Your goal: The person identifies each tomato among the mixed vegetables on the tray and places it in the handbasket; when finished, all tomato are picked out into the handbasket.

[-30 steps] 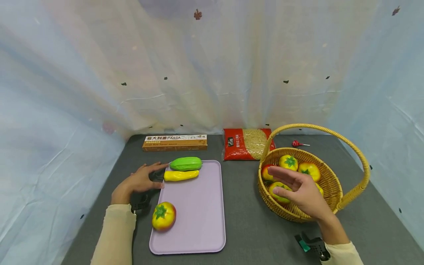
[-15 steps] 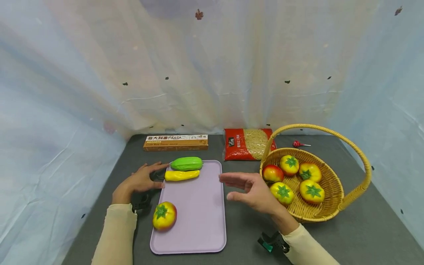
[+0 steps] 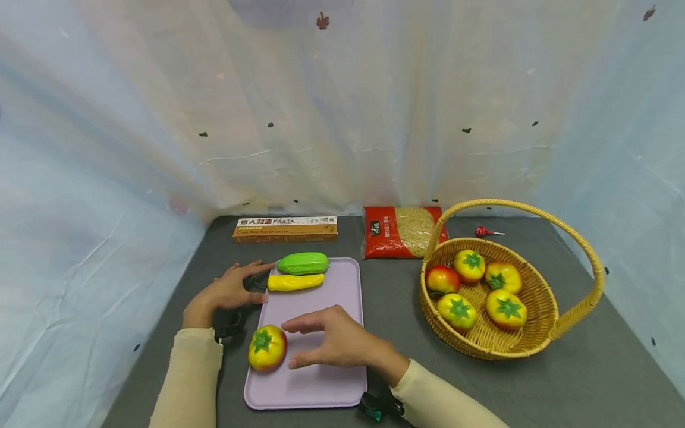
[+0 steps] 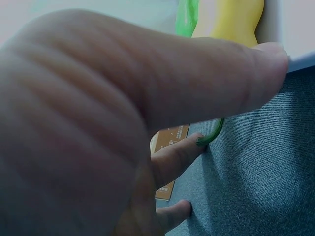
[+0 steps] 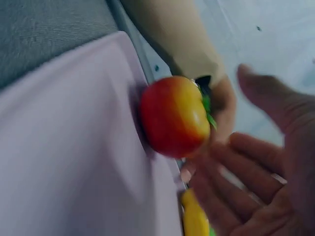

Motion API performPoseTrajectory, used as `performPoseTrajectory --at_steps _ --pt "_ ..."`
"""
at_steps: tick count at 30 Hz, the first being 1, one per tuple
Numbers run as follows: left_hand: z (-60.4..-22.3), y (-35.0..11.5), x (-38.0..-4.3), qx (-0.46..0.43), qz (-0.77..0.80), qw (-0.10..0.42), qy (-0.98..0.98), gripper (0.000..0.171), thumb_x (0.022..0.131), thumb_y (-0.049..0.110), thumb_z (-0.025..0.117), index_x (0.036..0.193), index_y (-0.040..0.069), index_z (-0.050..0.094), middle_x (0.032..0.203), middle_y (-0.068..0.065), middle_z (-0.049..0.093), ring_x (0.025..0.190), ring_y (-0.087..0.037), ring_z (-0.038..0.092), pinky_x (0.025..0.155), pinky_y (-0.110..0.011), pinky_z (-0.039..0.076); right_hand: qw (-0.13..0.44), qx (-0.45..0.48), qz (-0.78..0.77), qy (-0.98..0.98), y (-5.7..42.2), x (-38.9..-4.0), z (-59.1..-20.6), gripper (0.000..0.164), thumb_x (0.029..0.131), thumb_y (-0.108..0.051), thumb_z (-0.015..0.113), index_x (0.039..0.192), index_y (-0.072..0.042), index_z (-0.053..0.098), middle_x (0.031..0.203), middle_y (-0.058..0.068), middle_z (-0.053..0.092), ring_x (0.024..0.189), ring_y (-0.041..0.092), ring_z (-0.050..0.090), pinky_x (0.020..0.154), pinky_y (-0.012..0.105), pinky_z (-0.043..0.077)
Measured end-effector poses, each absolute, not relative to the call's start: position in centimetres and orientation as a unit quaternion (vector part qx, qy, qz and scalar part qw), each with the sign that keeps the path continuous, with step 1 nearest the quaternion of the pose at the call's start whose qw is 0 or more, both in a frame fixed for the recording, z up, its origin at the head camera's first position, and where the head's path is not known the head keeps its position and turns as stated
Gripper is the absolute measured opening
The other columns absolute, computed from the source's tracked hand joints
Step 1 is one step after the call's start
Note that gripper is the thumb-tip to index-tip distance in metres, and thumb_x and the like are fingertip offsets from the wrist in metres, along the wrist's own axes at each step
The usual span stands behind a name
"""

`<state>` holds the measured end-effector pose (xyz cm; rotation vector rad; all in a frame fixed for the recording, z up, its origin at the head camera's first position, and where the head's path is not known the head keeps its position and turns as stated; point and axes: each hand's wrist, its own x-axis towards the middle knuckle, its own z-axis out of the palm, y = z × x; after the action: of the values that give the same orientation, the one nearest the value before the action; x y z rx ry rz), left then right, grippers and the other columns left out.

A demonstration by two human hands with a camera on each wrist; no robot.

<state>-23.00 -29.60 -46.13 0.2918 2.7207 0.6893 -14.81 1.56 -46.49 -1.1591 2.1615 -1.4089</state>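
My right hand (image 3: pixel 342 342) is over the lilac tray (image 3: pixel 321 392), thumb and fingers spread, with nothing between them. Just left of its fingertips, a red-and-yellow persimmon (image 3: pixel 267 349) with a green leafy top sits by the tray's left rim. The right wrist view shows this persimmon (image 5: pixel 172 118) in front of the spread fingers. My left hand (image 3: pixel 231 290) lies at the tray's upper left edge, its thumb tip (image 4: pixel 273 61) at the rim. Close to its fingers are a long yellow pepper (image 3: pixel 295 283) and a green ridged gourd (image 3: pixel 302 263), side by side on the tray.
A wicker basket (image 3: pixel 481 353) with a tall handle stands on the right, holding several similar fruits. Along the back lie a pasta box (image 3: pixel 286 230), a red bag of pasta (image 3: pixel 382 233) and a red lollipop (image 3: pixel 481 231). A pale curtain (image 3: pixel 342 119) hangs behind the table.
My right hand has moved left from over the basket, across the table, to beside the persimmon on the tray. The left hand has stayed at the tray's edge.
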Motion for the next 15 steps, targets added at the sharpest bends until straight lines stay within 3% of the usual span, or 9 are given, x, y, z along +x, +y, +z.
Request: performPoseTrajectory --at_steps 5,15 --pt "-46.2 -29.7 -23.0 0.114 0.247 0.153 0.95 0.082 0.095 0.036 0.085 0.167 0.022 0.048 0.177 -0.029 0.029 0.159 -0.071 0.01 0.108 -0.101 0.006 0.106 -0.433 -0.405 0.798 -0.3 -14.5 -46.8 0.057 0.094 -0.042 0.089 0.143 -0.019 0.074 0.138 -0.013 0.076 0.125 0.001 0.071 0.107 0.019 0.055" --pt "-46.1 -29.8 -22.9 0.121 0.251 0.146 0.949 0.082 0.094 0.033 0.085 0.166 0.021 0.049 0.176 -0.029 0.031 0.158 -0.072 0.011 0.107 -0.101 0.008 0.088 -0.448 -0.4 0.795 -2.6 -14.5 -47.1 0.054 0.093 -0.035 0.09 0.142 -0.02 0.073 0.134 -0.013 0.077 0.117 -0.008 0.067 0.105 0.016 0.055"
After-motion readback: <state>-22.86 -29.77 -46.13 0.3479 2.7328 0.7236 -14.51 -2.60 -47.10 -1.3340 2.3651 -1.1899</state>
